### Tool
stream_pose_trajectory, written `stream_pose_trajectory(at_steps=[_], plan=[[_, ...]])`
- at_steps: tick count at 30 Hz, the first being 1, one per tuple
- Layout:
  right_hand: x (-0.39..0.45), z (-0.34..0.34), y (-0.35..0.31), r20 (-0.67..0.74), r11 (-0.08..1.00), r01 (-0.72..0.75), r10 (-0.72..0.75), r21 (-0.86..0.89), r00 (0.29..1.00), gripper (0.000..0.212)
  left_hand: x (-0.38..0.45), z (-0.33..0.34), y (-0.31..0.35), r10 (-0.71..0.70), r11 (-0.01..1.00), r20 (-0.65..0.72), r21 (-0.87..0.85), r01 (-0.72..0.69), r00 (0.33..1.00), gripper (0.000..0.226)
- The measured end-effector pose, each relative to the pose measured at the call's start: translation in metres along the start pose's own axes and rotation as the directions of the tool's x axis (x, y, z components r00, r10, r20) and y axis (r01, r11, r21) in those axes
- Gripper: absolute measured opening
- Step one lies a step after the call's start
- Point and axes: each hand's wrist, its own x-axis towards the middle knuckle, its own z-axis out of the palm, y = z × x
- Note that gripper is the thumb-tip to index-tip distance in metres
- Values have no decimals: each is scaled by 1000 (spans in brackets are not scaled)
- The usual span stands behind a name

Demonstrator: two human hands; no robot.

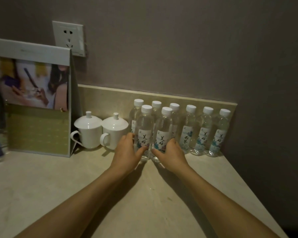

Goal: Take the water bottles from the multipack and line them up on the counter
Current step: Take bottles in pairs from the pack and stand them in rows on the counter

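Probably a hotel room: lidded cups (pixel 101 129), complimentary water bottles (pixel 203 131) (dim light), brochure stand (pixel 38 100), stone counter (pixel 58 186).

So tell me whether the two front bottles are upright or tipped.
Upright. Both front bottles stand on the counter, caps up, left hand and right hand gripping them.

Both bare forearms are stretched forward and converge. The left hand (pixel 127 150) and right hand (pixel 170 152) are cupped inward, thumbs nearly meeting, fingers curled.
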Motion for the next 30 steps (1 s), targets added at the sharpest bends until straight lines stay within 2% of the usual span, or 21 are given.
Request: stream_pose_trajectory(at_steps=[5, 23, 30], plan=[[1, 2, 1, -45, 999, -18, 17, -33, 999, 74, 4, 5, -1, 12, 1000, -7, -9, -12, 1000, 45], [6, 5, 6, -17, 999, 21, -21, -36, 1000, 78, 5, 13, -7, 28, 999, -45, 37, -26, 999, 44], [2, 2, 2, -18, 1000, -12, 12, -3, 1000, 76, 4, 12, -3, -15, 1000, -51, -27, 14, 999, 43]])
